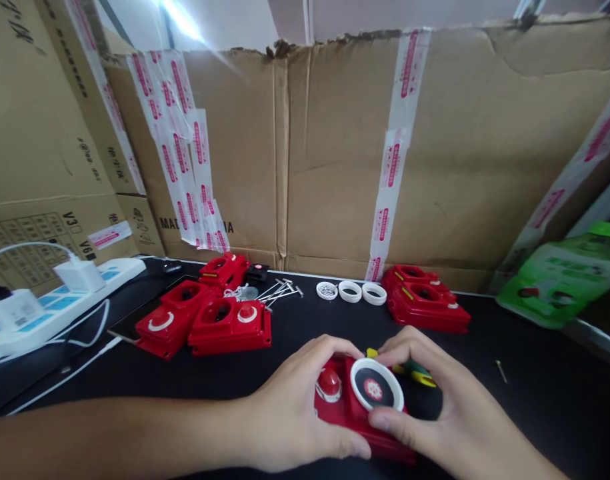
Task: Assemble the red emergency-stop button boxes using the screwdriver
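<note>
1. Cardboard sheets (335, 167) patched with printed tape wall off the back of a black desk (535, 400).
2. Nearest the viewer, the left hand (295, 407) grips the left end of a red box (345, 407), with its fingers curled over the far edge and its thumb along the near side.
3. The right hand (449, 407) clasps the box's other end. Its thumb presses by the near rim of a white-rimmed disc (377, 385) set on top.
4. A red button (329, 383) sits on the box just left of the disc, between the two hands.
5. A yellow-and-green tool (419, 375) lies under the right fingers; whether they touch it, I cannot tell.
6. Beyond the left hand lie more red boxes (229, 323) and loose metal pins (279, 290). Farther left is a power strip (59, 303).
7. Past both hands sit white rings (350, 291), and beyond the right hand another red pair (425, 300) and a green packet (559, 277).
</note>
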{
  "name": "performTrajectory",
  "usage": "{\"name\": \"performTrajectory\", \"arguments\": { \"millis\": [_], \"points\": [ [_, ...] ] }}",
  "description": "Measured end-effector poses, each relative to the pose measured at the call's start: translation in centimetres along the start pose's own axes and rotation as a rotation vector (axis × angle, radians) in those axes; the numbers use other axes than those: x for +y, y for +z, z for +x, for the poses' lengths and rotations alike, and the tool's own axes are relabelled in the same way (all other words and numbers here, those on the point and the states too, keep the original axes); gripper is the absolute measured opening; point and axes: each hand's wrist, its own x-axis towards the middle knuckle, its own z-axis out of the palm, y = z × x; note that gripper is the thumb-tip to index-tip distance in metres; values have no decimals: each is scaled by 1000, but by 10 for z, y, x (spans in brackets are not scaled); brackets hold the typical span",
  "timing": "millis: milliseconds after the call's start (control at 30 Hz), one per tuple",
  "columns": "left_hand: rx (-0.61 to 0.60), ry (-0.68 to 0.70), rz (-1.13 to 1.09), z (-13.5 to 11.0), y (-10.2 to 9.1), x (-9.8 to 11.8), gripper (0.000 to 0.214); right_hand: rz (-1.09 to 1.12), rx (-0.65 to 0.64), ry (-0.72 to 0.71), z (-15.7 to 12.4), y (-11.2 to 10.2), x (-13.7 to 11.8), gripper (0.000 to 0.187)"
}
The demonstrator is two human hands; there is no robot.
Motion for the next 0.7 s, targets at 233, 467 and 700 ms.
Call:
{"name": "performTrajectory", "arguments": {
  "millis": [233,467,700],
  "points": [
    [9,63,25,-1,2,-5,80,68,162,24,-6,9,-4,49],
    [20,-35,55,-2,3,-4,86,47,206,71,-9,15,-7,55],
    [14,-63,59,-1,1,-2,88,32,233,52,-8,14,-8,43]
  ]
}}
